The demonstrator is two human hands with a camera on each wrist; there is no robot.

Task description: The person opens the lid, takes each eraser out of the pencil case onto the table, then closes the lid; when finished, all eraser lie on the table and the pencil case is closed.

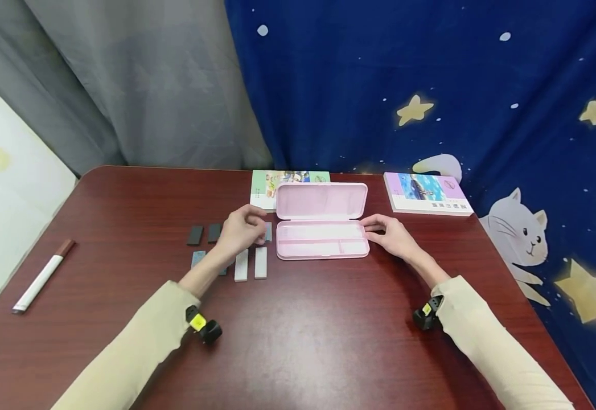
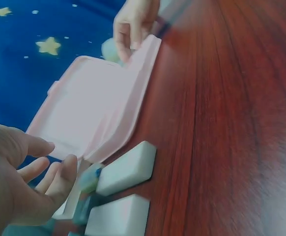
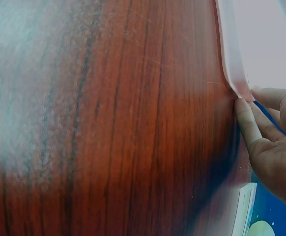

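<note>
A pink pencil case [image 1: 323, 250] lies on the table with its lid [image 1: 322, 202] raised, and its divided tray has no items in it. My right hand [image 1: 392, 236] pinches the case's right edge between thumb and fingers, which the right wrist view shows at its corner. My left hand [image 1: 242, 230] hovers just left of the case, fingers loosely bent, nothing in them. Beneath and around it lie small eraser-like blocks: white ones [image 1: 260, 263], dark grey ones [image 1: 195, 235] and blue-grey ones [image 1: 198, 258]. The left forearm and hand partly cover some of these.
Behind the case lies a green-and-white book or box [image 1: 264, 191]. A purple-and-white one [image 1: 427, 195] sits at the back right. A white marker with a brown end [image 1: 44, 283] rests at the far left of the brown table [image 1: 298, 353]. Curtains hang behind.
</note>
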